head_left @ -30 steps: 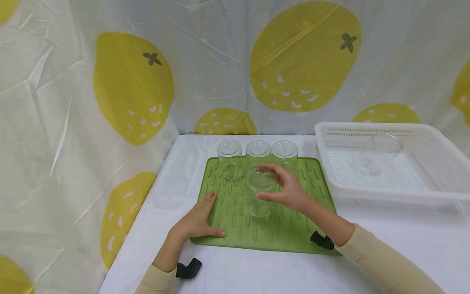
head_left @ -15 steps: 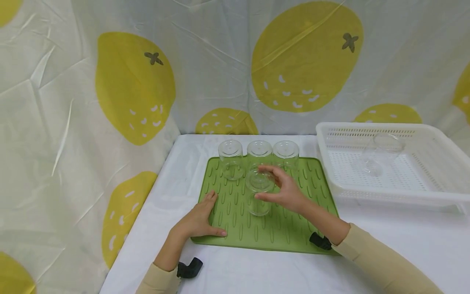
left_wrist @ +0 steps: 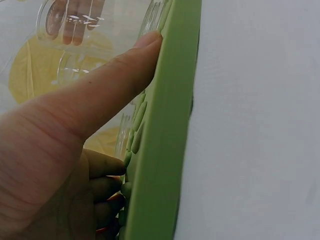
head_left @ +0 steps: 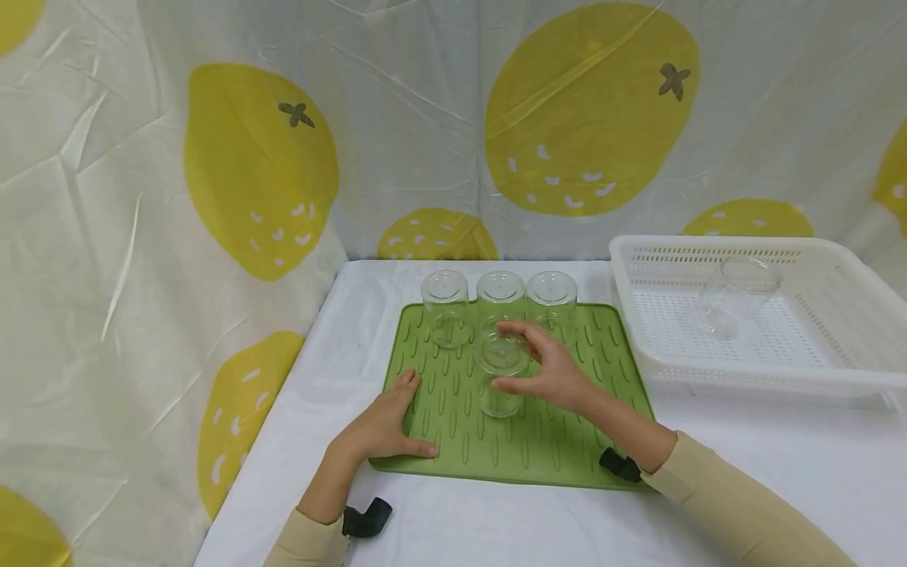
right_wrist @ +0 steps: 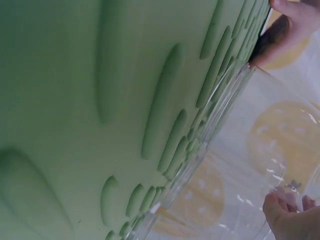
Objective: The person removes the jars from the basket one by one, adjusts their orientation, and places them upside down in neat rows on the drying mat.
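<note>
An upside-down clear drinking glass (head_left: 499, 400) is at the middle of the green ridged mat (head_left: 453, 465), base up and rim at the mat. My right hand (head_left: 556, 370) holds it near its base, thumb on the near side and fingers curving round the far side. In the right wrist view, the glass wall (right_wrist: 215, 190) slants between the mat and the fingertips (right_wrist: 272, 205). My left hand (head_left: 383, 421) lies spread over the mat's left edge, its thumb (left_wrist: 147, 47) along the front. Behind the held glass, three more inverted glasses (head_left: 445, 311) form a row at the mat's back.
To the right stands a white perforated plastic basket (head_left: 751, 373) with one glass (head_left: 744, 291) leaning inside. A lemon-print curtain (head_left: 411, 118) hangs behind and to the left. White cloth (head_left: 744, 465) covers the table.
My right hand has come down very slightly at the held glass. My left hand, the back row of glasses and the basket have stayed in place.
</note>
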`<act>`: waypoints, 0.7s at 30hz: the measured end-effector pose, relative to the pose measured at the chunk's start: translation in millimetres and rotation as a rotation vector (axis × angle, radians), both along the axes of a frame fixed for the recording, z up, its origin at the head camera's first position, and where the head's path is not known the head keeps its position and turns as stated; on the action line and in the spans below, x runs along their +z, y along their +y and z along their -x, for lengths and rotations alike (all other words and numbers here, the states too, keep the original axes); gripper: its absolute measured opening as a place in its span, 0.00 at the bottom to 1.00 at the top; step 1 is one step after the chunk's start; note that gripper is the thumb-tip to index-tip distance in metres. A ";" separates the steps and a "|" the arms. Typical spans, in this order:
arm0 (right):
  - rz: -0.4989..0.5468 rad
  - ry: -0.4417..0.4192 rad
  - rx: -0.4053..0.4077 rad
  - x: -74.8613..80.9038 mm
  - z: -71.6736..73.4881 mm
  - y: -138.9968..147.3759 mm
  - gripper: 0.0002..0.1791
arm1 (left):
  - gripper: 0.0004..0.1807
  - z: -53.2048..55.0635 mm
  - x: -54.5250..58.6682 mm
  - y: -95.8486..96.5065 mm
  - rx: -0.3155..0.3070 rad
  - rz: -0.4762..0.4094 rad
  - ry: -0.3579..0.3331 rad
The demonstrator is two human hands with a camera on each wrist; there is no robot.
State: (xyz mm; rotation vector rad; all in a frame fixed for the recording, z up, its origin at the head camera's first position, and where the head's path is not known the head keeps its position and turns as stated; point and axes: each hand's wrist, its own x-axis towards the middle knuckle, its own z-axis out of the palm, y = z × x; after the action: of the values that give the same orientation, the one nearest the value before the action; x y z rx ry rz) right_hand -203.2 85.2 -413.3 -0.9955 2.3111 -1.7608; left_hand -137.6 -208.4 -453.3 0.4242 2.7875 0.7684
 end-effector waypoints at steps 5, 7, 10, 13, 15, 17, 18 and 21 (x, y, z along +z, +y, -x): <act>0.003 -0.004 0.018 -1.0 -0.7 2.1 0.43 | 0.68 -0.3 0.4 0.2 0.000 -0.004 0.000; 0.007 -0.005 0.025 -0.8 -1.1 2.7 0.44 | 0.68 -0.2 0.3 0.1 0.000 -0.006 0.001; 0.012 0.002 0.033 -0.1 -1.6 3.5 0.44 | 0.68 0.3 0.0 0.0 -0.002 -0.005 0.003; 0.007 0.012 0.033 0.7 -2.2 4.1 0.45 | 0.68 0.4 -0.3 0.1 -0.002 -0.003 0.008; 0.000 0.017 0.031 1.1 -2.9 4.9 0.45 | 0.68 0.4 -0.7 0.1 -0.001 0.002 0.007; -0.007 0.019 0.029 1.8 -3.8 6.1 0.45 | 0.68 0.0 -1.1 0.0 0.001 0.003 0.007; -0.008 0.021 0.027 2.4 -4.3 6.8 0.45 | 0.68 -0.3 -1.4 0.0 0.003 0.002 0.007; 0.007 0.026 0.027 5.9 -6.6 9.9 0.45 | 0.68 -1.0 -1.2 0.0 0.004 0.007 0.000</act>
State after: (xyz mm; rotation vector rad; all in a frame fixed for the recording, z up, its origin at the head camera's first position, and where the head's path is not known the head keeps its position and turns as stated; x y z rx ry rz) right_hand -196.6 95.1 -407.4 -1.0523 2.2973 -1.7571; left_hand -136.6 -208.4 -454.5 0.4172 2.7911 0.7595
